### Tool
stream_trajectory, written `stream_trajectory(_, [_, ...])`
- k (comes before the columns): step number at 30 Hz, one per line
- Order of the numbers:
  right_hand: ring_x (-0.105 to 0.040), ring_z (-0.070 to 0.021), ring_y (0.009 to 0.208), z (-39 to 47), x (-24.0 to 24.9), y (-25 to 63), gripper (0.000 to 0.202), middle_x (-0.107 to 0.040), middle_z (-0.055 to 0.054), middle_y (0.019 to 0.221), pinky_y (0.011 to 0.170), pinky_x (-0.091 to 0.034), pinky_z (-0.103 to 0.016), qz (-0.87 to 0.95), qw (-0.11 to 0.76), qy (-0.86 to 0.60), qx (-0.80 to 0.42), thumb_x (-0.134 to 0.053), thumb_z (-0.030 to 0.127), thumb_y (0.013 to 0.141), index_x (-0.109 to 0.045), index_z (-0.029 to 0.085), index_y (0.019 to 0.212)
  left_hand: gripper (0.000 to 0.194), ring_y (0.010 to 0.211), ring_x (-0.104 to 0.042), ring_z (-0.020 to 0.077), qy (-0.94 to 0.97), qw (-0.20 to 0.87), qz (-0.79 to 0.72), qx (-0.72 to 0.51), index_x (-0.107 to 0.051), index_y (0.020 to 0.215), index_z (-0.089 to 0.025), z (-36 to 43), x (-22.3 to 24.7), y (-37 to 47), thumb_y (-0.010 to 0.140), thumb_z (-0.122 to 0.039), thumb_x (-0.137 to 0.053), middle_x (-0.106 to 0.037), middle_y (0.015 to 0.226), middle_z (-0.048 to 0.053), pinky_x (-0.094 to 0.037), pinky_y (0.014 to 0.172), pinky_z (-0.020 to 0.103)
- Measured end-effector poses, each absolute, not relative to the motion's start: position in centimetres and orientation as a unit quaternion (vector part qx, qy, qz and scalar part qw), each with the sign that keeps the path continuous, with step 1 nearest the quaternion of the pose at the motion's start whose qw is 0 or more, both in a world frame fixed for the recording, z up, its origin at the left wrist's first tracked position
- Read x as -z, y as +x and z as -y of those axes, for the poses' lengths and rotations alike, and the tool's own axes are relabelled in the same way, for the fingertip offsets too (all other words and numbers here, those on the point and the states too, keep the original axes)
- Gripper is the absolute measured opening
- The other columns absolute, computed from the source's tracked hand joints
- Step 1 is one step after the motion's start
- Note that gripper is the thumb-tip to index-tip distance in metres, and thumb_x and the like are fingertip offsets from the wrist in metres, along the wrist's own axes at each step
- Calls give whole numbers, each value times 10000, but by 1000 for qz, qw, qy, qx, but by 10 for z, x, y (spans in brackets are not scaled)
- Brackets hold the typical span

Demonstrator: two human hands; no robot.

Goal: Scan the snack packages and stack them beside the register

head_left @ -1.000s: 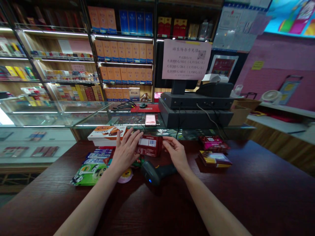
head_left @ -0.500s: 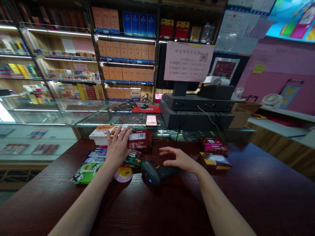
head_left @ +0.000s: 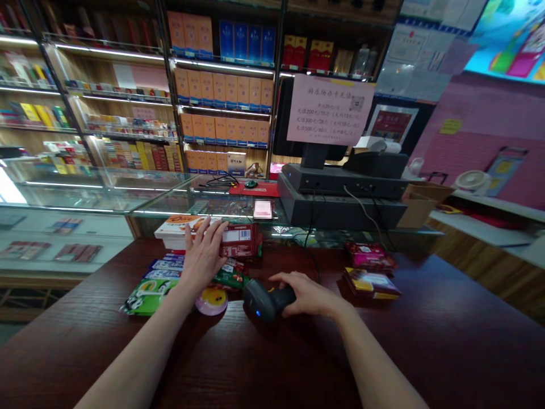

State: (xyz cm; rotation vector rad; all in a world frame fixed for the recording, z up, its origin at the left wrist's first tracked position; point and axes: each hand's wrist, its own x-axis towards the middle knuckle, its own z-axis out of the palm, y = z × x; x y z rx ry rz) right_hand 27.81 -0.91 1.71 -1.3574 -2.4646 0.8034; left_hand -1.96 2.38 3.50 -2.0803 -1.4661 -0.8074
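Note:
My left hand lies with fingers spread over a dark red packet with a barcode and the edge of a white and orange box. Under and beside that wrist are a green packet, a green panda-print packet, blue packets and a round purple-rimmed container with a yellow face. My right hand is closed round the handle of a black barcode scanner, which rests on the table with a blue light showing. Its palm side is hidden.
Two small stacks, pink-red packets and yellow-brown packets, lie right on the dark wooden table. Behind stand a glass counter, a cash register with hanging cables, and shelves of boxes.
My right hand has come down and left onto the scanner's handle, its fingers closing round it. My left hand stays on the packets. The view has shifted slightly.

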Motion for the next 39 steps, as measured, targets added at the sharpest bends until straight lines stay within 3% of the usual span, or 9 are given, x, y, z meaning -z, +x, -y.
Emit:
stream_trajectory(6, [-617, -228, 964, 7, -13, 281, 707, -661, -7, 1056, 858, -433, -325, 838, 165, -437, -281, -843, 296, 620, -615, 320, 1289, 811, 1469, -304, 351, -756, 232, 535, 299, -308, 1515, -244, -23, -36, -18, 772, -182, -628, -477, 1506, 115, -22, 1213, 652])
stream_trajectory(16, [-648, -226, 955, 10, -24, 280, 567, -699, -1, 1019, 842, -457, -311, 815, 229, -417, -330, -844, 280, 633, -698, 280, 1180, 806, 1472, -303, 331, -752, 238, 538, 297, -314, 1508, -234, -23, -36, -19, 761, -130, -597, -476, 1507, 109, -18, 1222, 630])
stream_trajectory(21, [-648, -243, 1008, 12, -32, 283, 538, -716, -6, 1060, 895, -463, -341, 782, 262, -408, -391, -826, 275, 659, -702, 262, 1182, 810, 1478, -291, 328, -754, 237, 537, 294, -312, 1510, -230, -23, -36, -19, 760, -128, -600, -463, 1519, 105, -8, 1225, 625])
stream_trajectory(28, [-621, -226, 1032, 12, -38, 283, 576, -688, -23, 1128, 945, -445, -352, 752, 335, -414, -389, -789, 256, 710, -642, 252, 1266, 801, 1476, -299, 316, -750, 233, 549, 285, -334, 1506, -216, -25, -35, -19, 760, -135, -615, -458, 1525, 108, 5, 1228, 606])
stream_trajectory(39, [-609, -241, 1102, 10, -40, 286, 548, -678, -32, 1202, 1014, -416, -369, 752, 343, -427, -367, -784, 300, 731, -638, 246, 1257, 805, 1484, -288, 307, -750, 228, 554, 281, -335, 1508, -213, -20, -39, -18, 764, -126, -629, -449, 1532, 103, 14, 1236, 590])
